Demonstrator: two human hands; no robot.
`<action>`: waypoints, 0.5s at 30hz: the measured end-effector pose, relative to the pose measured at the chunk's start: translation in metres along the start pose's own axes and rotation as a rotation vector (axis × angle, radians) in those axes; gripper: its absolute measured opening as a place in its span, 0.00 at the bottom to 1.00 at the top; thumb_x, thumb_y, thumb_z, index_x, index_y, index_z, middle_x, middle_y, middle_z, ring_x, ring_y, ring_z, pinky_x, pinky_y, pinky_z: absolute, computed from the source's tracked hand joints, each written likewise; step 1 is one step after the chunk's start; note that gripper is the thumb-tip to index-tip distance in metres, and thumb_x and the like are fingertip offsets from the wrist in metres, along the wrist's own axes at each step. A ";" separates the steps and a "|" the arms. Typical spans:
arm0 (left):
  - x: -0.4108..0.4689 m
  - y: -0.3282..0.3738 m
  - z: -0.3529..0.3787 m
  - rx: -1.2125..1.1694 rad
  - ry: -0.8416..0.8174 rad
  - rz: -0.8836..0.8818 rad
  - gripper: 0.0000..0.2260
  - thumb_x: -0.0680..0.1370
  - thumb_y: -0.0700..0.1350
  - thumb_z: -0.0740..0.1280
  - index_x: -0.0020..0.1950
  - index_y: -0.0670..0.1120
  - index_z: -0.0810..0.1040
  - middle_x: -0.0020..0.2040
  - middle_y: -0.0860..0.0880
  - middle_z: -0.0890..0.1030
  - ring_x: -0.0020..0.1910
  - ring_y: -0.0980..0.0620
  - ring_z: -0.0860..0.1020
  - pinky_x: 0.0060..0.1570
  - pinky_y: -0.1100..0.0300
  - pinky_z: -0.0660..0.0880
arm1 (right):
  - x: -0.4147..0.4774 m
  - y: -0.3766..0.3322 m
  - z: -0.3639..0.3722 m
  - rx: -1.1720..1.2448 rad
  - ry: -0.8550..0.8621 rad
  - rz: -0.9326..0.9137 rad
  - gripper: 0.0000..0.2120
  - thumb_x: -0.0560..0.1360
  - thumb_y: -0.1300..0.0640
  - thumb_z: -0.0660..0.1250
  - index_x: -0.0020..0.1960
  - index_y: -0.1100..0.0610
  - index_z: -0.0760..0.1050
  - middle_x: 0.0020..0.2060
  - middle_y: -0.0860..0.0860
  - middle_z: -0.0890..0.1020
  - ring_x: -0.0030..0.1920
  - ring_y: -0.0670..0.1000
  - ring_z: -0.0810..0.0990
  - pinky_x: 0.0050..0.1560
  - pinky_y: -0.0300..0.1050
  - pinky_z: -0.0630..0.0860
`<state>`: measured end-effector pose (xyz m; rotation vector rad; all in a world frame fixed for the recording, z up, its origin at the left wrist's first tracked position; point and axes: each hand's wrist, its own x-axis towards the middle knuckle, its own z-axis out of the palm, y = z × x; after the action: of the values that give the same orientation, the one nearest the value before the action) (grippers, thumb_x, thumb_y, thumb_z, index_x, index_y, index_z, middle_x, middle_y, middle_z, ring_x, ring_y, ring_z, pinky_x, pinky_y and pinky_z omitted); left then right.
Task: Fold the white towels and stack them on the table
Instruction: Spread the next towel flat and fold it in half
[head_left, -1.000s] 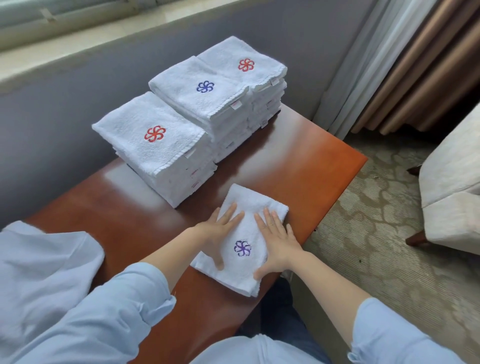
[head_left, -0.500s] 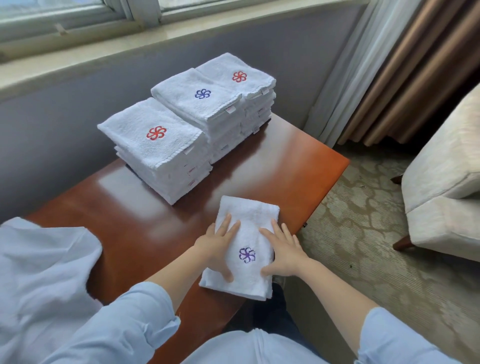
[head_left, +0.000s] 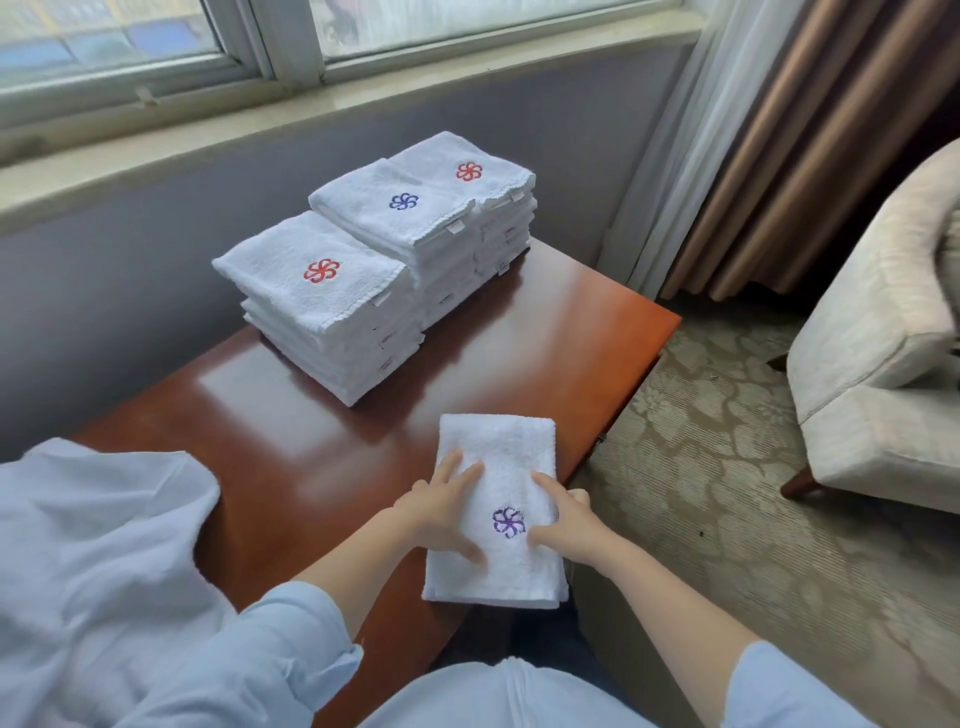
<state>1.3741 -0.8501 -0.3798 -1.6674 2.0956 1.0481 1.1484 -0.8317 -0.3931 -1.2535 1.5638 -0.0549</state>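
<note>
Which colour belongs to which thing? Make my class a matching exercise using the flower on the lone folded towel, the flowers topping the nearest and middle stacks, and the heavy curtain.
Column A (for towels, match the flower's colour)
1. lone folded towel
2. nearest stack
3. middle stack
4. heavy curtain

Column B
a. blue
b. brown
c. purple
d. red

Pairs: 1-c, 2-d, 3-a, 4-b
</note>
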 end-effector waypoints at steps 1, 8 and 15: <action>-0.002 -0.002 0.001 -0.047 0.003 0.009 0.53 0.66 0.63 0.76 0.79 0.60 0.43 0.79 0.56 0.36 0.74 0.41 0.59 0.70 0.46 0.64 | -0.002 0.001 0.001 0.014 -0.007 0.002 0.41 0.72 0.56 0.68 0.78 0.38 0.51 0.61 0.48 0.58 0.52 0.44 0.70 0.43 0.32 0.67; -0.009 -0.012 0.016 -0.357 0.068 -0.003 0.37 0.75 0.49 0.73 0.79 0.58 0.57 0.76 0.49 0.43 0.75 0.48 0.56 0.68 0.61 0.60 | -0.014 0.005 0.008 0.065 -0.011 -0.023 0.43 0.72 0.59 0.70 0.79 0.39 0.52 0.69 0.51 0.60 0.60 0.50 0.68 0.57 0.43 0.69; -0.017 -0.014 0.016 -0.553 0.017 -0.068 0.38 0.73 0.42 0.72 0.78 0.61 0.60 0.76 0.49 0.56 0.74 0.48 0.61 0.70 0.58 0.62 | -0.028 0.011 0.009 0.140 -0.020 -0.086 0.45 0.70 0.65 0.71 0.79 0.45 0.54 0.75 0.47 0.60 0.68 0.46 0.64 0.53 0.34 0.69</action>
<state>1.3883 -0.8283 -0.3856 -1.9645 1.8417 1.7064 1.1439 -0.8025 -0.3844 -1.2062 1.4630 -0.2026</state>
